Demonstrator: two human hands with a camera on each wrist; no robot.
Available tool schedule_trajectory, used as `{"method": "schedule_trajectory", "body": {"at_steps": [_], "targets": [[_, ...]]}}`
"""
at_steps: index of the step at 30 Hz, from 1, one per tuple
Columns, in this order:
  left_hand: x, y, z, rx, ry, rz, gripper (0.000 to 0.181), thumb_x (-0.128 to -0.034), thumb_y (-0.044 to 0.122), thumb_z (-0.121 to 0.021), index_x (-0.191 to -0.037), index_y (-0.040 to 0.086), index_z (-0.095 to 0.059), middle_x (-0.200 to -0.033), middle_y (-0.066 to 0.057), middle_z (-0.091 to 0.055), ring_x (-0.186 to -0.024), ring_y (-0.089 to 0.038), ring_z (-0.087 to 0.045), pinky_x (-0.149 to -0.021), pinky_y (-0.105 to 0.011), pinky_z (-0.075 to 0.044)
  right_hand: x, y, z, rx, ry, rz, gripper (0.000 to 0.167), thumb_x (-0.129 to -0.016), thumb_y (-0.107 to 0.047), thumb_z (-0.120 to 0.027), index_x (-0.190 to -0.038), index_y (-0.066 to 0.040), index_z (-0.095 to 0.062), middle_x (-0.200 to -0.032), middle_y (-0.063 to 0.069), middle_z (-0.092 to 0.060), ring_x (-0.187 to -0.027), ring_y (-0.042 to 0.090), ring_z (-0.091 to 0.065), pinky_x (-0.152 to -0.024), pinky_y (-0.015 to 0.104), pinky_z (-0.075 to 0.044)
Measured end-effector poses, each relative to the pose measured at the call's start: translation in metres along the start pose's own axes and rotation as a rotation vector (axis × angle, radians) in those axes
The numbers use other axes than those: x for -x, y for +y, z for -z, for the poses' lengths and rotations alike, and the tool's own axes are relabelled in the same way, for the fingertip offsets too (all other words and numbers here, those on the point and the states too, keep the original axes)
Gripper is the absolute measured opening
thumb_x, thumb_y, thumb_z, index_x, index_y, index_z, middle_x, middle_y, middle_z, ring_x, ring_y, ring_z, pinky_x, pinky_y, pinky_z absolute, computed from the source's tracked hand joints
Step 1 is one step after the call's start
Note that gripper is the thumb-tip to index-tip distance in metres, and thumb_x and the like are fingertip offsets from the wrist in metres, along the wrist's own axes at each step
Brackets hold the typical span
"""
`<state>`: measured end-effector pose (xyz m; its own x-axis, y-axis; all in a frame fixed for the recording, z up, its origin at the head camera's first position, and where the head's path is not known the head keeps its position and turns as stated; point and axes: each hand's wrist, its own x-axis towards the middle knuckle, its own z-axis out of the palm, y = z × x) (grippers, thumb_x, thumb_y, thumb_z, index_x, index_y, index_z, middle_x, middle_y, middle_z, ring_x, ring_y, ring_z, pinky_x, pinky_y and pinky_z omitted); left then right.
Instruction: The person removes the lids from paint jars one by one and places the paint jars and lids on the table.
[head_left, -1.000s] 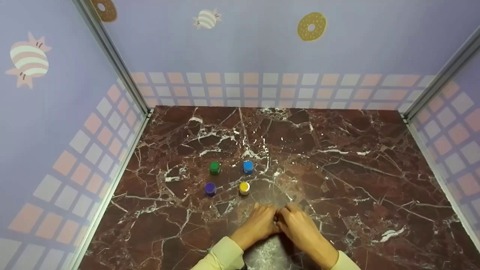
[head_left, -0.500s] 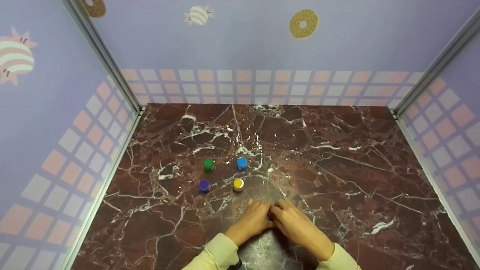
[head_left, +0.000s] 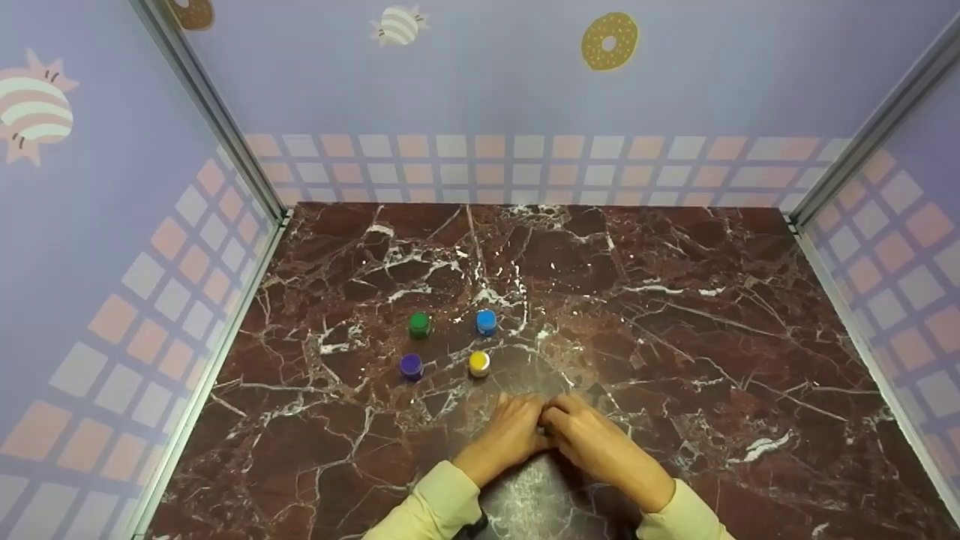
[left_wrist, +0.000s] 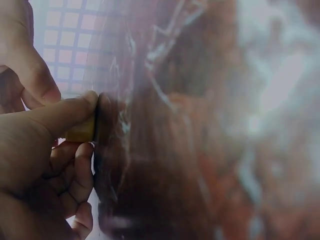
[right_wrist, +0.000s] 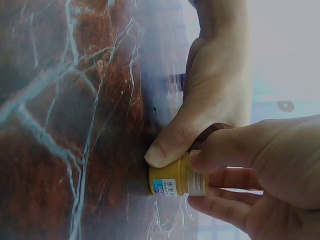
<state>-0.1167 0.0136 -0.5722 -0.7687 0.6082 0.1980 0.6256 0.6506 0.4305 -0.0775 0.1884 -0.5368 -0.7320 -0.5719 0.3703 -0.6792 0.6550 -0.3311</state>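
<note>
Both hands meet near the front middle of the table. In the right wrist view they hold a small ochre-yellow paint jar [right_wrist: 167, 181] with a printed label. The left hand [right_wrist: 215, 75] grips its body, thumb along the side, while the right hand [right_wrist: 280, 170] pinches the pale cap end between thumb and fingers. The left wrist view shows part of the jar [left_wrist: 81, 131] between the left hand's [left_wrist: 35, 145] thumb and fingers. From the head view, the left hand [head_left: 506, 435] and right hand [head_left: 600, 446] hide the jar. Whether its base touches the table cannot be told.
Beyond the hands, to the left, stand a green jar [head_left: 420, 325], a blue jar [head_left: 486, 322], a purple jar [head_left: 411, 366] and a yellow jar [head_left: 479, 364]. Patterned walls border the dark red marbled table [head_left: 712, 360] at the back and both sides.
The head view has shifted slightly, moving the whole scene a little left and up in the frame. The hands stay together in nearly the same pose; the jars on the table have not moved.
</note>
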Motion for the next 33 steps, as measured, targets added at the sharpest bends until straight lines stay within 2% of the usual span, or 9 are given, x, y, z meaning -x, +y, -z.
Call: {"method": "schedule_trajectory", "body": {"at_steps": [5, 8, 11, 15, 19, 25, 33], "targets": [[0.003, 0.002, 0.001, 0.004, 0.038, -0.015, 0.036, -0.0758, 0.032, -0.089, -0.087, 0.015, -0.060, -0.075, 0.007, -0.057, -0.072, -0.013, -0.055, -0.072, -0.030, -0.033, 0.001, -0.001, 0.001, -0.027, -0.029, -0.018, 0.024, -0.079, 0.008, -0.078, -0.092, -0.007, -0.067, -0.097, 0.003, -0.056, -0.087, 0.015, -0.053, -0.074, 0.030, -0.053], [0.004, 0.002, 0.001, 0.005, 0.021, 0.009, 0.037, -0.0763, 0.034, -0.089, -0.088, 0.015, -0.060, -0.076, 0.007, -0.057, -0.070, -0.013, -0.054, -0.072, -0.030, -0.033, 0.001, -0.001, 0.001, -0.041, -0.066, -0.042, 0.022, -0.081, 0.007, -0.076, -0.092, -0.008, -0.066, -0.097, 0.002, -0.055, -0.087, 0.015, -0.052, -0.074, 0.029, -0.052], [0.002, 0.003, 0.001, 0.002, -0.005, 0.034, 0.037, -0.0767, 0.035, -0.089, -0.092, 0.015, -0.063, -0.080, 0.006, -0.061, -0.073, -0.014, -0.058, -0.074, -0.032, -0.034, 0.000, 0.001, 0.002, -0.038, -0.079, -0.045, 0.019, -0.084, 0.006, -0.075, -0.093, -0.009, -0.066, -0.097, 0.002, -0.057, -0.088, 0.016, -0.053, -0.076, 0.031, -0.053], [0.001, 0.007, -0.001, -0.010, 0.000, 0.048, 0.037, -0.0763, 0.034, -0.089, -0.098, 0.014, -0.066, -0.087, 0.004, -0.066, -0.080, -0.017, -0.063, -0.076, -0.033, -0.035, 0.002, 0.004, 0.003, -0.007, -0.049, -0.013, 0.019, -0.082, 0.004, -0.076, -0.095, -0.009, -0.069, -0.097, 0.001, -0.063, -0.090, 0.018, -0.058, -0.079, 0.033, -0.054], [0.002, 0.011, -0.003, -0.031, 0.018, 0.065, 0.037, -0.0741, 0.031, -0.088, -0.097, 0.014, -0.065, -0.086, 0.004, -0.064, -0.079, -0.017, -0.062, -0.075, -0.033, -0.034, 0.005, 0.007, 0.002, 0.011, -0.020, 0.012, 0.023, -0.079, 0.005, -0.078, -0.096, -0.009, -0.071, -0.099, 0.001, -0.067, -0.092, 0.019, -0.060, -0.081, 0.034, -0.054], [0.004, 0.013, -0.003, -0.060, 0.040, 0.067, 0.037, -0.0731, 0.031, -0.089, -0.096, 0.014, -0.065, -0.086, 0.004, -0.064, -0.080, -0.018, -0.064, -0.075, -0.033, -0.035, 0.008, 0.009, 0.002, -0.036, -0.005, 0.014, 0.023, -0.080, 0.006, -0.077, -0.099, -0.008, -0.071, -0.103, 0.002, -0.067, -0.096, 0.019, -0.062, -0.084, 0.033, -0.056], [0.003, 0.013, -0.002, -0.052, 0.049, 0.058, 0.035, -0.0759, 0.030, -0.089, -0.090, 0.015, -0.061, -0.082, 0.006, -0.057, -0.077, -0.016, -0.060, -0.076, -0.033, -0.034, 0.011, 0.018, 0.003, -0.117, 0.074, 0.083, 0.031, -0.077, 0.013, -0.078, -0.096, -0.008, -0.066, -0.106, 0.003, -0.065, -0.099, 0.019, -0.062, -0.085, 0.033, -0.055]]}}
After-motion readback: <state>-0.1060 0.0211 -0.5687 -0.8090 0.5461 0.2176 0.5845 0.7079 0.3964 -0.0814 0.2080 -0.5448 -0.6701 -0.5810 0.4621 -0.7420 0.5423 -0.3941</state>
